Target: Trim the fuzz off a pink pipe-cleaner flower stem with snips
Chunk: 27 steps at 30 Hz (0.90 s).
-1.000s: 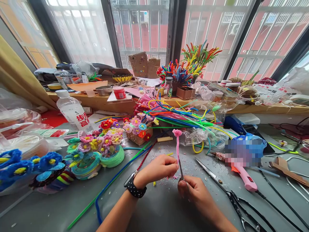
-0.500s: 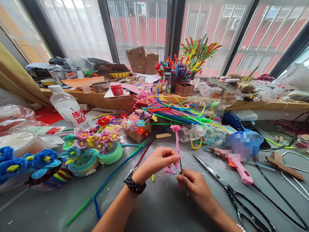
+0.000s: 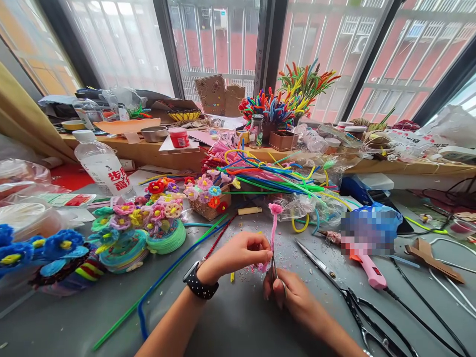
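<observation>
Head camera: left hand (image 3: 241,254) pinches the pink pipe cleaner (image 3: 274,229) upright above the grey table (image 3: 238,322), steadying it while the right hand (image 3: 293,297), closed around small scissors (image 3: 275,271), snips its base.

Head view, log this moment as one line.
left hand: holds pink stem | right hand: small scissors at stem base | table: pink trimmings
</observation>
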{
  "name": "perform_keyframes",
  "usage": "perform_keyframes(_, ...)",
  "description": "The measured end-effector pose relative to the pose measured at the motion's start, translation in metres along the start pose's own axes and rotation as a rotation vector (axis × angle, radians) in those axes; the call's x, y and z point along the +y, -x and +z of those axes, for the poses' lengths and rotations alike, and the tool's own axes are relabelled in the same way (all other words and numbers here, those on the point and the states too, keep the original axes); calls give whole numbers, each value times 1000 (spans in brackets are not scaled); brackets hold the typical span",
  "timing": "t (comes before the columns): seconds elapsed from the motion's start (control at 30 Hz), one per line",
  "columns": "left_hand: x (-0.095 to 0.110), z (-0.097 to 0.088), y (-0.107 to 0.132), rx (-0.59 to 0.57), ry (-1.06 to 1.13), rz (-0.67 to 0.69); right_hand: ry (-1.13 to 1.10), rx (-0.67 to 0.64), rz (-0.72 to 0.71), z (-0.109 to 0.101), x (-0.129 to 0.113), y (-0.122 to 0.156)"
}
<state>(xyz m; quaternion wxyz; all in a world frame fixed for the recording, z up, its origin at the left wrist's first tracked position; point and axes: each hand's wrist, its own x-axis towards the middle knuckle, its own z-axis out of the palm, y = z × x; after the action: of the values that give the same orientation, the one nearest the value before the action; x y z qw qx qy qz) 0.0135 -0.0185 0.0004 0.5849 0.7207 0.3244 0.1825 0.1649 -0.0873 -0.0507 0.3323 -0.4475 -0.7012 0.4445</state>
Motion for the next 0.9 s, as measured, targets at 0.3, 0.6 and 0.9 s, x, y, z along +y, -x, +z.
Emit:
perform_keyframes(0.3, 2, -3, 2, -2, -42, -2, -44, 88, 95, 7, -5, 2)
perform_keyframes(0.6, 1, -7, 3, -33, -34, 18, -89, 99, 124, 10, -1, 2)
perform_keyframes(0.9, 8, -9, 8, -156, -139, 37, -134, -71, 17, 3, -3, 3)
